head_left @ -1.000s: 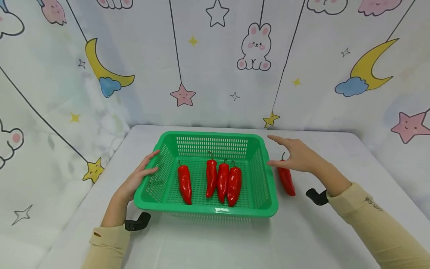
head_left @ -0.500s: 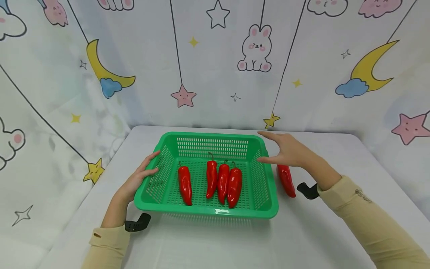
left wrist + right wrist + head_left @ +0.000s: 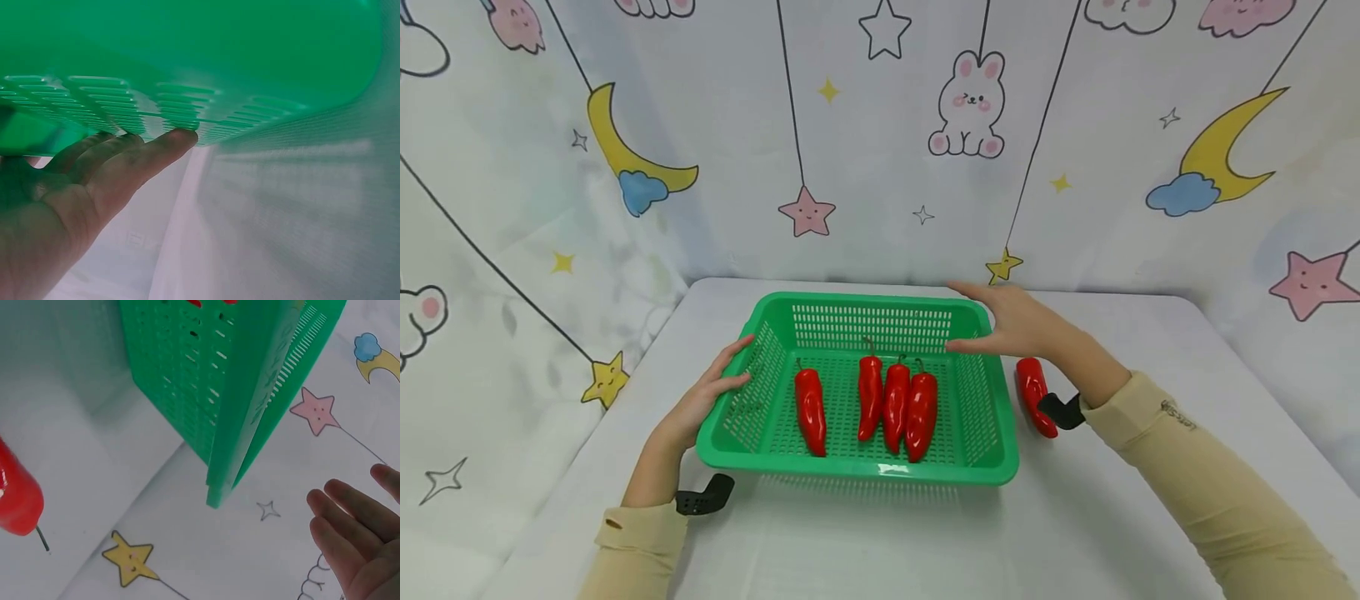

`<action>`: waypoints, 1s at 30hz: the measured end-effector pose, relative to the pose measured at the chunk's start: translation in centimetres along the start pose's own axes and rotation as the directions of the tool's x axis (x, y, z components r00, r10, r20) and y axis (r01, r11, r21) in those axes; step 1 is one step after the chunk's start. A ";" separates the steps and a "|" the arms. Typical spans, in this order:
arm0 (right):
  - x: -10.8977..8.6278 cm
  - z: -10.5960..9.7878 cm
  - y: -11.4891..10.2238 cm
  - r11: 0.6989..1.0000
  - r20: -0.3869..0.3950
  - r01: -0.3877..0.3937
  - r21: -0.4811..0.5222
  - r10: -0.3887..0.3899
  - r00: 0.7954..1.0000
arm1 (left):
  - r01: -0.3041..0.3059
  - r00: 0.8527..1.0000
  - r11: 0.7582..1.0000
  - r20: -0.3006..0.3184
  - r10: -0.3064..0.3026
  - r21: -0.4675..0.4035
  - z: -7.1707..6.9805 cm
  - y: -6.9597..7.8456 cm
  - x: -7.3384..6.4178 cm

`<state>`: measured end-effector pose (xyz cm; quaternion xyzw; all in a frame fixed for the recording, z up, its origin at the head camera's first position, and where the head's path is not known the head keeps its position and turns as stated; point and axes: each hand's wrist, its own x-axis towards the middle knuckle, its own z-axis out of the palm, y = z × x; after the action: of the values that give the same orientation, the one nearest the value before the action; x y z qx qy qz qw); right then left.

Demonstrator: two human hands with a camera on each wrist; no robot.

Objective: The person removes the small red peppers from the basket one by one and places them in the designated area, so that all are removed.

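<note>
A green slotted plastic basket (image 3: 820,468) stands on the white table with several red chili peppers (image 3: 921,417) lying inside, one apart on the left and the others side by side. My left hand (image 3: 700,400) rests against the basket's left end; the left wrist view has its straight fingers touching the slotted wall under the rim. Above the basket's back right corner my right hand (image 3: 1018,323) hovers with fingers and thumb spread, holding nothing. Another red chili pepper (image 3: 1032,387) lies on the table just right of the basket, partly behind the wrist strap in the head view.
The white-covered table (image 3: 865,550) extends in front of the basket and to its right. A patterned curtain (image 3: 880,167) with moons, stars and a rabbit hangs behind and to the sides. Dark straps (image 3: 707,496) sit on both wrists.
My right hand has moved left and slightly back, from beside the basket to over its back right corner. The left hand, basket and peppers stay in place.
</note>
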<state>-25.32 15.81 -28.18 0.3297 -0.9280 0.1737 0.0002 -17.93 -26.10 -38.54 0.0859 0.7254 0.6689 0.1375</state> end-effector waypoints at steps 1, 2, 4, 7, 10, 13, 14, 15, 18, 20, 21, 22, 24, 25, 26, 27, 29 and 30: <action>0.2 0.0 -0.2 1.000 -0.001 0.008 0.002 -0.008 1.000 | -0.002 1.000 1.000 0.001 0.002 0.000 0.0 0.0 0.0; 0.4 0.0 -0.3 1.000 -0.001 0.015 0.001 -0.015 1.000 | -0.003 1.000 1.000 0.004 0.003 -0.004 0.0 0.0 0.1; 0.7 0.1 -0.8 1.000 0.002 0.021 -0.002 -0.021 1.000 | -0.004 1.000 1.000 0.006 0.004 -0.005 0.0 0.1 0.1; 1.1 0.2 -1.6 1.000 0.008 0.025 -0.001 -0.025 1.000 | 0.002 1.000 1.000 0.006 -0.002 -0.012 0.0 0.0 0.1; 1.6 0.4 -2.1 1.000 0.010 0.029 0.003 -0.029 1.000 | 0.008 1.000 1.000 0.005 -0.008 -0.015 0.0 0.0 0.0; 2.2 0.6 -2.6 0.999 0.009 0.033 -0.004 -0.033 0.999 | 0.011 1.000 1.000 0.006 -0.011 -0.018 0.0 0.0 0.0; 2.4 0.6 -2.8 0.999 0.010 0.036 -0.003 -0.036 0.999 | 0.012 1.000 1.000 0.007 -0.011 -0.019 0.0 0.1 -0.1; 2.6 0.6 -3.0 0.999 0.011 0.038 -0.004 -0.038 0.999 | 0.012 1.000 1.000 0.006 -0.012 -0.018 0.0 0.1 -0.1; 3.2 0.8 -3.4 0.999 0.018 0.049 -0.010 -0.049 0.999 | 0.008 1.000 1.000 0.003 -0.008 -0.007 0.0 0.1 -0.2; 3.6 1.0 -3.7 0.998 0.025 0.062 -0.005 -0.062 0.998 | 0.008 1.000 1.000 0.003 -0.008 -0.006 0.0 0.1 -0.2; 3.8 1.1 -3.9 0.997 0.030 0.072 -0.006 -0.072 0.997 | 0.007 1.000 1.000 0.003 -0.007 -0.004 0.0 0.1 -0.2; 4.0 1.2 -4.1 0.997 0.034 0.082 -0.001 -0.082 0.996 | 0.007 1.000 1.000 0.006 -0.007 -0.007 0.0 0.1 -0.2; 4.5 1.4 -4.5 0.994 0.042 0.106 0.007 -0.107 0.993 | 0.009 1.000 1.000 0.011 -0.009 -0.016 0.0 0.1 -0.2; 4.6 1.5 -4.7 0.994 0.046 0.113 0.011 -0.114 0.992 | 0.011 1.000 1.000 0.015 -0.010 -0.023 0.0 0.1 -0.2; 4.8 1.6 -4.9 0.993 0.049 0.120 0.013 -0.120 0.992 | 0.011 1.000 1.000 0.017 -0.010 -0.025 0.0 0.1 -0.2; 5.0 1.7 -5.1 0.992 0.054 0.127 0.015 -0.127 0.990 | 0.010 1.000 1.000 0.019 -0.010 -0.028 0.0 0.1 -0.2; 5.3 1.8 -5.6 0.991 0.065 0.129 0.018 -0.130 0.989 | 0.009 1.000 0.999 0.023 -0.008 -0.037 0.0 0.0 -0.1; 5.5 1.8 -5.8 0.992 0.072 0.127 0.015 -0.128 0.989 | 0.007 1.000 0.999 0.024 -0.006 -0.041 0.0 0.0 -0.1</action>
<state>-25.83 7.71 -27.36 0.3943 -0.9036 0.1659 -0.0241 -17.80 -26.12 -38.49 0.0887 0.7099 0.6823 0.1501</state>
